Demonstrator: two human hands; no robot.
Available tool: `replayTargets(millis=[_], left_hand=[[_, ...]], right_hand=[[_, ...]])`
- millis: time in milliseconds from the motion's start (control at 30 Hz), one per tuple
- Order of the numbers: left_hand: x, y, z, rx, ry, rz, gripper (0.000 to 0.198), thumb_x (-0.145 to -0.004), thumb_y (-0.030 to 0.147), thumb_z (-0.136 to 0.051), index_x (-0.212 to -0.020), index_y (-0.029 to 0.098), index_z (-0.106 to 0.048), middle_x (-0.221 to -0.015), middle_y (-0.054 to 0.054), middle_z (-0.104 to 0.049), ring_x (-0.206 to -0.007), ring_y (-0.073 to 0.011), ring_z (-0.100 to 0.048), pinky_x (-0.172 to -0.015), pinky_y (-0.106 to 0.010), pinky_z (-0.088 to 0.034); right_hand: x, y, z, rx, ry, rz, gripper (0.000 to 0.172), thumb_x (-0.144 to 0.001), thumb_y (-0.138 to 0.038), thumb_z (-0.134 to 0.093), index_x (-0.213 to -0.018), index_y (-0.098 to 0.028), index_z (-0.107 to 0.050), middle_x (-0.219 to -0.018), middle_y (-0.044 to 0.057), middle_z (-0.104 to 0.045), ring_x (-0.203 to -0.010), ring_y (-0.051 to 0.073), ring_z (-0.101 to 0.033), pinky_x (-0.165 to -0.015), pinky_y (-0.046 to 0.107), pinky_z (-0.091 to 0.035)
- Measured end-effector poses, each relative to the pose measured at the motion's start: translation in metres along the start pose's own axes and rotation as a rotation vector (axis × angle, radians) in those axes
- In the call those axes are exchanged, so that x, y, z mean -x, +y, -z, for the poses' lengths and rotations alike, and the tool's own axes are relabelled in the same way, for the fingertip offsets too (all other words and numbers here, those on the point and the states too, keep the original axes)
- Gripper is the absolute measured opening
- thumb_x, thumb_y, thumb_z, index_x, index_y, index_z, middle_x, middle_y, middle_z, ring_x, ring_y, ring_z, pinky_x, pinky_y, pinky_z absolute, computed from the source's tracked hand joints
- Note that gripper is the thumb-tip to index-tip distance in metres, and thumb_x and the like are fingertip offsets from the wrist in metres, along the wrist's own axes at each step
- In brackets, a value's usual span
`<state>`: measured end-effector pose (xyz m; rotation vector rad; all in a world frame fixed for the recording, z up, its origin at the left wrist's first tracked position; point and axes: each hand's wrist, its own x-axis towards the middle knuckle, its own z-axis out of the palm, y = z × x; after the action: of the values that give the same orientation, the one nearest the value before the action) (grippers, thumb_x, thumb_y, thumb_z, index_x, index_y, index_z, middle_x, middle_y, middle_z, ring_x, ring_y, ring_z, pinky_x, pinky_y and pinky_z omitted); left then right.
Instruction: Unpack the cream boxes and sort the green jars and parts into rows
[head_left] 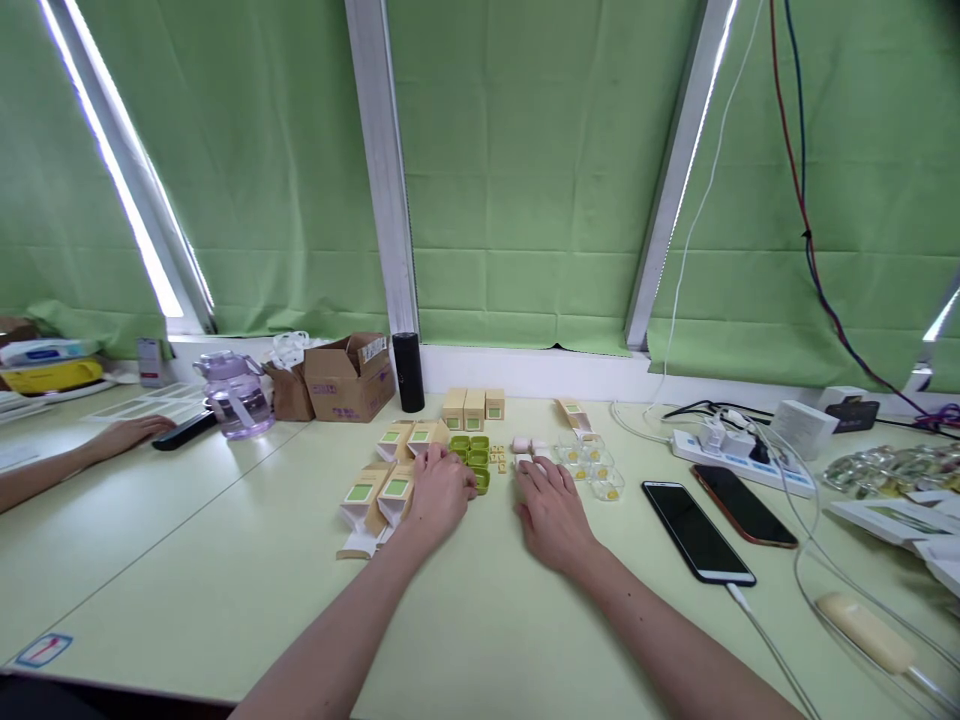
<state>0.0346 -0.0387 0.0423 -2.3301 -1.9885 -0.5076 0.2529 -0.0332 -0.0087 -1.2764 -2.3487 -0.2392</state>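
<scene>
Containers (478,459) run front-to-back by left hand (444,490).

My left hand (444,490) hides part of the green trays (459,443) and the edge of a small carton (396,488), and I can't make out whether my fingers grip a tray or only rest there. My right hand (553,508) covers some of the pale pieces (520,446), so any contact there is unclear. The yellow bits (498,458) between my hands are too tiny to identify. The bottom edge crops my forearms (371,612); the left edge crops a co-worker's arm (52,476).
</scene>
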Motion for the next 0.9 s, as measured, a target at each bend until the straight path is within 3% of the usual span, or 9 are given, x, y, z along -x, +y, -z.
replayTargets(millis=[367, 900], left_hand=[[-0.001, -0.002, -0.006, -0.018, 0.017, 0.005, 0.015, -0.085, 0.022, -0.065, -0.081, 0.024, -0.079, -0.097, -0.01, -0.074, -0.113, -0.0336, -0.046, -0.094, -0.047, -0.03], [-0.001, -0.005, -0.013, -0.032, 0.052, -0.006, 0.012, -0.085, 0.021, -0.065, -0.085, 0.023, -0.076, -0.095, -0.01, -0.073, -0.113, -0.0342, -0.046, -0.094, -0.048, -0.032]], right_hand=[[-0.009, 0.001, -0.002, 0.049, -0.06, -0.015, 0.057, -0.101, -0.038, -0.045, -0.151, -0.012, -0.046, -0.16, 0.014, -0.045, -0.151, 0.031, -0.027, -0.125, 0.048, -0.012], [-0.021, 0.002, -0.012, 0.088, -0.063, -0.063, 0.059, -0.103, -0.044, -0.038, -0.153, -0.012, -0.044, -0.164, 0.017, -0.037, -0.152, 0.033, -0.025, -0.123, 0.052, -0.015]])
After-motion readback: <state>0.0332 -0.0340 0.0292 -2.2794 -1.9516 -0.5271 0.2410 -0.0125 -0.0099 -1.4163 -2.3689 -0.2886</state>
